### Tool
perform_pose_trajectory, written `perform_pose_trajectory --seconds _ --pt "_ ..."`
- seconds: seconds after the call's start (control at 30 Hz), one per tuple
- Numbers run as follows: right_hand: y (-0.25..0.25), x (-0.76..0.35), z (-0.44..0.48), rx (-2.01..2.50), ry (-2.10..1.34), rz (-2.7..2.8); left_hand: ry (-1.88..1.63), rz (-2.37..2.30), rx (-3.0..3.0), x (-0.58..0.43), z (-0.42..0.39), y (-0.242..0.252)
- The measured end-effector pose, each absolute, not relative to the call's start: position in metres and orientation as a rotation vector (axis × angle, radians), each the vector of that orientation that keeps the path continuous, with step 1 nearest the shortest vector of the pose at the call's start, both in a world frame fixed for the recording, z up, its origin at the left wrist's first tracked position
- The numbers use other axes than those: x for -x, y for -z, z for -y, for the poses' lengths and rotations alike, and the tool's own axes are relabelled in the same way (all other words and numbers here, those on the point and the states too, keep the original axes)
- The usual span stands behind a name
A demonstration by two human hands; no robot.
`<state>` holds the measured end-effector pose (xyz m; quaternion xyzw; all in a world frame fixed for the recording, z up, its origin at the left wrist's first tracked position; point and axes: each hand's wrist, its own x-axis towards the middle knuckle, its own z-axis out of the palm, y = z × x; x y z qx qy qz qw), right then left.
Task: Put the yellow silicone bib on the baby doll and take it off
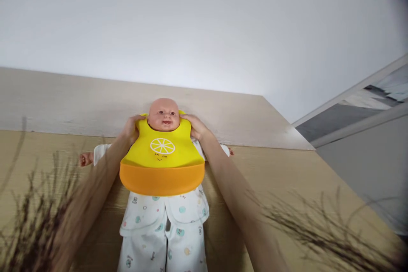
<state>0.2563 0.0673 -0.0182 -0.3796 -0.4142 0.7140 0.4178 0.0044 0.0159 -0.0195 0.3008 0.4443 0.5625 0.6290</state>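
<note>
A baby doll (163, 114) lies on its back, wearing white patterned pyjamas (164, 229). Around its neck sits a yellow silicone bib (162, 146) printed with a citrus slice and ending in an orange pocket (162, 180). My left hand (131, 128) grips the bib's upper edge at the left of the doll's neck. My right hand (196, 126) holds the opposite upper edge. The bib's fastening at the neck is hidden behind the doll's head and my fingers.
The doll lies on a light wooden tabletop (267, 174) backed by a pale wooden board (95, 102). Blurred dark strands of hair (41, 216) cross the lower view. A white wall rises behind, and a grey-framed opening (350, 114) stands at the right.
</note>
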Motion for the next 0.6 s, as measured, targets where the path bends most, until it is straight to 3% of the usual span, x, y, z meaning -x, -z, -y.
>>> perform_pose_trajectory --seconds 0.6 --pt "0.015 -0.238 -0.089 1.118 -1.589 1.198 -1.238 -0.959 -0.625 -0.009 -0.012 0.016"
